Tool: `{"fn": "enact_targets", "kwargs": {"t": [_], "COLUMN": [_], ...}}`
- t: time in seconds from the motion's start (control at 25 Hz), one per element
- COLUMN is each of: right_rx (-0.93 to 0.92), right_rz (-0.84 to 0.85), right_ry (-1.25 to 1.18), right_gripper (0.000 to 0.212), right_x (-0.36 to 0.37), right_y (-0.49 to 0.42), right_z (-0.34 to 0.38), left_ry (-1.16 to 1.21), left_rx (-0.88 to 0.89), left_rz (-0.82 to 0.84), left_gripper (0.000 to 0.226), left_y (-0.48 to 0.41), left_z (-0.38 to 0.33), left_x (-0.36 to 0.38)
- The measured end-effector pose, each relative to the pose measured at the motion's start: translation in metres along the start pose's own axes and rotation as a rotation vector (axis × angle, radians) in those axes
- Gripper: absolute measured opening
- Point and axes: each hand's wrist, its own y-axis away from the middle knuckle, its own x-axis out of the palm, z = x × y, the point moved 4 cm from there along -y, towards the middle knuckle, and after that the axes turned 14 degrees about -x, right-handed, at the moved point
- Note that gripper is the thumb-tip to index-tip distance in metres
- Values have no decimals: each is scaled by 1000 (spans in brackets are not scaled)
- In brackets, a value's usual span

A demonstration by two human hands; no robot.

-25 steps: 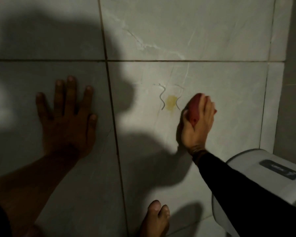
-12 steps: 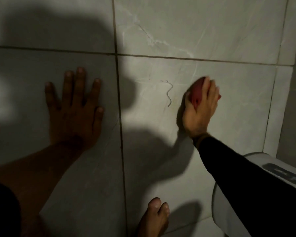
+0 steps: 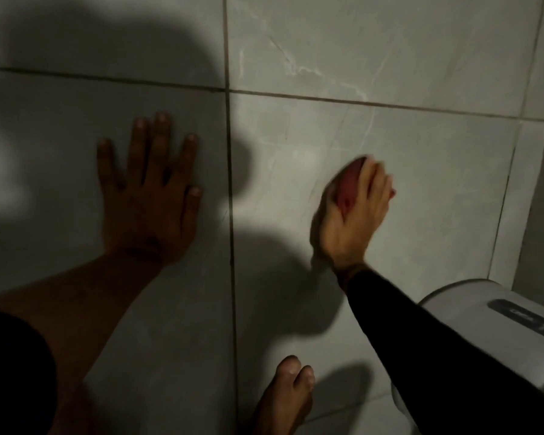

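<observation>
Pale grey marbled tiles (image 3: 421,167) fill the view, split by a dark vertical grout line (image 3: 230,183). Your right hand (image 3: 349,221) presses a red scrubber (image 3: 346,191) against the tile. Its blurred fingers are curled over the scrubber, which sits under them and the palm. Well to their left, across the grout line, your left hand (image 3: 148,196) lies flat, fingers spread, holding nothing. Below your right fingers are a bare foot (image 3: 286,394) and a white unit (image 3: 471,306).
</observation>
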Motion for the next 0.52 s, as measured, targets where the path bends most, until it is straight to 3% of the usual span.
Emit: {"fn": "enact_targets", "kwargs": {"t": [0.04,0.08,0.16,0.24,0.28,0.36,0.44,0.52], "right_rx": [17,-82,-407,-520,-484,-339,-134,-134], "right_rz": [-53,-56,84,274,307,209,56,-71], "right_ry": [17,48,91,134,142,64,20,46], "right_gripper": [91,92,93,95,94,86,91,95], "right_x": [4,12,30,29,19,0,-6,7], "right_y": [-24,-36,-10,51,71,60,0,-62], "right_z": [13,32,56,49,35,11,15,57], "left_ry": [0,-1,7,7,2,-8,-5,-2], "left_rx": [2,-1,-10,-15,-17,-18,-8,-11], "left_rz": [-3,-3,9,20,20,16,8,-3], "left_gripper": [74,74,74,74,74,73,73,73], "left_y": [0,0,0,0,1,1,1,0], "left_z": [0,1,2,0,-1,-1,-2,-1], "left_x": [0,0,-2,-5,-6,-6,-5,-3]}}
